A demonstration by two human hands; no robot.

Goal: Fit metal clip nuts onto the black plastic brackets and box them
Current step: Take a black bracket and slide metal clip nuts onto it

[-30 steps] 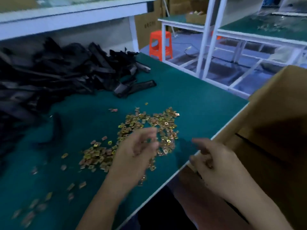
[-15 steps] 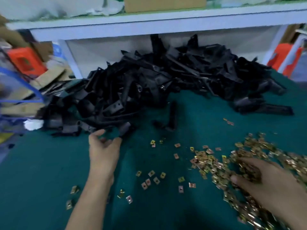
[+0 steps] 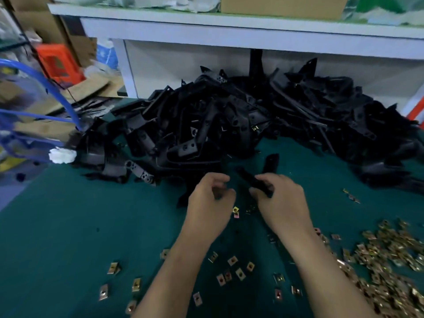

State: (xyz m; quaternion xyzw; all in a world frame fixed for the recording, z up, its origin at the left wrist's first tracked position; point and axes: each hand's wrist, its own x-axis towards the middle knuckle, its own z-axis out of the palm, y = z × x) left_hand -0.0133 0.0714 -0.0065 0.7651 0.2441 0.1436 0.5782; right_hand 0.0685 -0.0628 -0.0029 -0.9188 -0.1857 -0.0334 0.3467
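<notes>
This is a small factory workshop. A green bench (image 3: 68,226) carries a big heap of brackets (image 3: 252,125) and loose clip nuts (image 3: 390,260); cartons (image 3: 48,28) stand upper left.

1. One view only: head-worn, set above and behind the hands, left hand (image 3: 210,203) and right hand (image 3: 283,204).
2. Faces forward and down across the desk (image 3: 68,226).
3. Close range; forearms (image 3: 179,271) enter from the bottom edge.
4. Wide angle reaches the white shelf (image 3: 229,31) beyond the hands.

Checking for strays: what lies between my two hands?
Head view: a few loose clip nuts on the green mat, below the bracket the right hand grips.
</notes>
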